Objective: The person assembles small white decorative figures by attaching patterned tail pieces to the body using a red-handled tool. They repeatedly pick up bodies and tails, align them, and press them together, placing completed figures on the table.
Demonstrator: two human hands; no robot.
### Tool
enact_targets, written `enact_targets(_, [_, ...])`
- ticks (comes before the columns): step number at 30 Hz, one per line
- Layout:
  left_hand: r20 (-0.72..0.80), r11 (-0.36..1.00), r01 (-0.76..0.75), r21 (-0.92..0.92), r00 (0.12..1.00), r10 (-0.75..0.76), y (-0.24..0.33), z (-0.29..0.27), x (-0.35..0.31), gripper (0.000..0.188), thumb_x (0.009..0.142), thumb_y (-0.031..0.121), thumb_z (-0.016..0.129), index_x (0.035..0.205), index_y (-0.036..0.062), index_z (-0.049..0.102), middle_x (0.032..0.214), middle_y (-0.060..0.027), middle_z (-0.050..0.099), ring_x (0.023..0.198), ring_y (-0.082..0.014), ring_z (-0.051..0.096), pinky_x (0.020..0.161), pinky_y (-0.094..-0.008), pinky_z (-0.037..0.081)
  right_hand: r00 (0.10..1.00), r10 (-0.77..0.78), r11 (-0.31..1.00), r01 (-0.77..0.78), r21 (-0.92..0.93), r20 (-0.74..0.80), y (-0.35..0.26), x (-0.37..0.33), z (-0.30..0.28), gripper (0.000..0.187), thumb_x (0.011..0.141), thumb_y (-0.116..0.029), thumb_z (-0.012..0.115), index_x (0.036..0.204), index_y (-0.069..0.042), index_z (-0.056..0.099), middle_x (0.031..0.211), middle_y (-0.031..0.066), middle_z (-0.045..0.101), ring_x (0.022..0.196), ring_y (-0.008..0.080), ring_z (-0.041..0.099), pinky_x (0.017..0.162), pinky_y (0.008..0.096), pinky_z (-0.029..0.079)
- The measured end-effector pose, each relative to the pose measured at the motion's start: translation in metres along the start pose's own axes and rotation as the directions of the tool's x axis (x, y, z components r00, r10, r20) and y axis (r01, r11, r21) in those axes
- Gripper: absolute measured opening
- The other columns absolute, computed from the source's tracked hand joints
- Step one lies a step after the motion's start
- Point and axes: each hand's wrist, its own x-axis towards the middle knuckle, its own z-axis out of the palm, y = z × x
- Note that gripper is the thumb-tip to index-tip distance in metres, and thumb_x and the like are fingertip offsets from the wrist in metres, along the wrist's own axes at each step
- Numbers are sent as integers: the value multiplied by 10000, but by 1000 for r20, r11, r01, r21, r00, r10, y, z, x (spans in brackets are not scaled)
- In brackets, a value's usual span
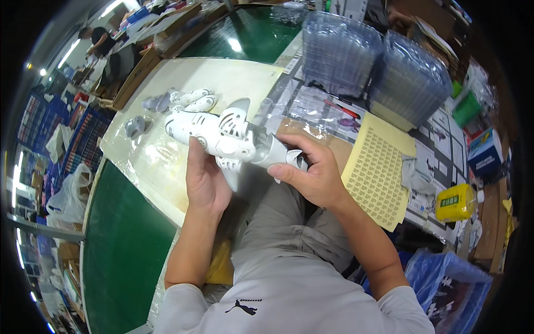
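A white toy (pixel 208 129) with dark stripes and side fins, shaped like a shark, is held up over my lap. My left hand (pixel 207 181) supports its body from below, thumb against the near side. Around the grey and white tail piece (pixel 272 151) at the toy's right end, the fingers and thumb of my right hand (pixel 316 173) are closed. The piece meets the body at the joint; whether it is fastened I cannot tell. Beyond the toy, several small white striped parts (pixel 197 101) and grey parts (pixel 137 127) lie on a pale plastic-covered board (pixel 150 181).
On the right, a yellow sticker sheet (pixel 375 172) lies beside a yellow bottle (pixel 456 202). Stacks of clear plastic trays (pixel 342 53) stand behind, near a red-handled tool (pixel 344 109). A blue crate (pixel 473 289) sits at lower right. Far left, another person (pixel 101 42) works.
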Motion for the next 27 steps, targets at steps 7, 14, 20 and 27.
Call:
enact_targets(7, [170,943,-184,278,975,141,-14,-6,-4,673,1089,485,575,1600,86,397,1524,-92,575,1399,-271,562,1189,-485,445,995,-96,953,82,-292,-35,9,-8,-24,483,872,-289,887,1177,50,728,1002,185,778,906,219,750,823,349,567])
enact_targets(14, [153,954,-131,272,984,91,-26,-16,17,639,1084,432,600,1589,96,399,1481,-104,597,1345,-265,600,1100,-457,529,982,180,978,-172,122,-58,21,-10,-18,429,943,-321,835,1152,40,731,889,121,743,719,156,701,649,287,544])
enact_targets(20, [50,974,34,224,998,-47,-13,-38,30,455,1069,316,638,1466,102,578,1375,-124,666,1234,-319,673,971,-527,628,725,658,446,-592,671,203,32,11,-48,549,1108,-569,487,1217,-46,614,752,83,618,443,98,469,370,258,345])
enact_targets(27, [130,537,146,831,887,-443,24,-37,39,720,800,165,879,1411,-57,569,1223,-144,695,1075,-255,726,899,-365,632,688,657,416,-672,613,309,48,26,-73,773,1120,-641,331,1322,31,655,805,63,655,459,90,491,363,259,368])
